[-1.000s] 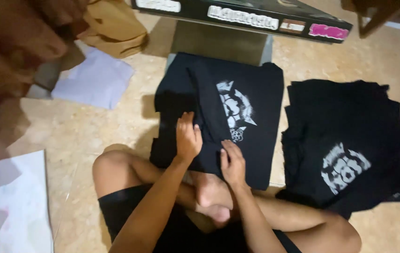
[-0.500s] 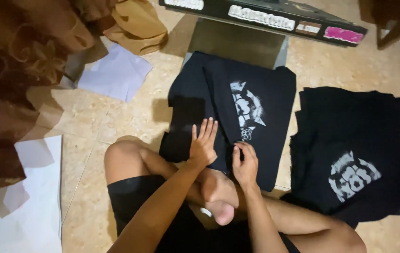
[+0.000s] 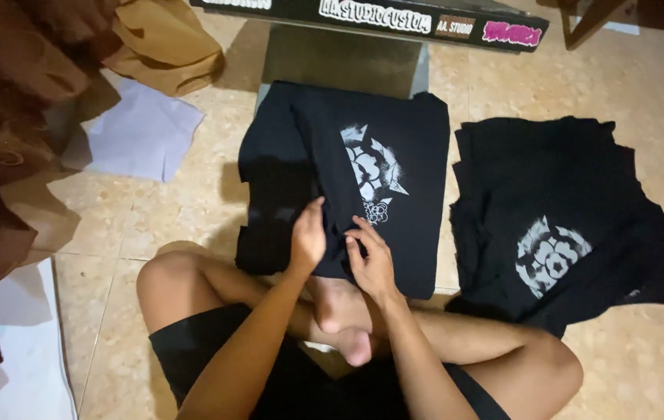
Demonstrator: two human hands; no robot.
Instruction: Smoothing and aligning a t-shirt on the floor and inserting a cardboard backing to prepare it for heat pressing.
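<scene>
I sit cross-legged on a tiled floor with a black T-shirt (image 3: 394, 140) with a white print spread in front of my knees. My left hand (image 3: 309, 237) pinches the folded edge of the shirt near its lower middle. My right hand (image 3: 369, 257) grips the same fold just to the right, fingers curled into the cloth. The left part of the shirt is folded over toward the centre. A stack of black printed T-shirts (image 3: 557, 210) lies to the right, apart from both hands.
A black board with labels (image 3: 379, 15) on a grey base (image 3: 340, 58) stands beyond the shirt. Brown cloth (image 3: 5, 140) is heaped at left, with white paper sheets (image 3: 138, 136) (image 3: 21, 350) on the floor. A wooden furniture leg (image 3: 581, 19) shows top right.
Both hands went from lying flat on the shirt to closing on its fold near the lower middle. The camera view shifted slightly.
</scene>
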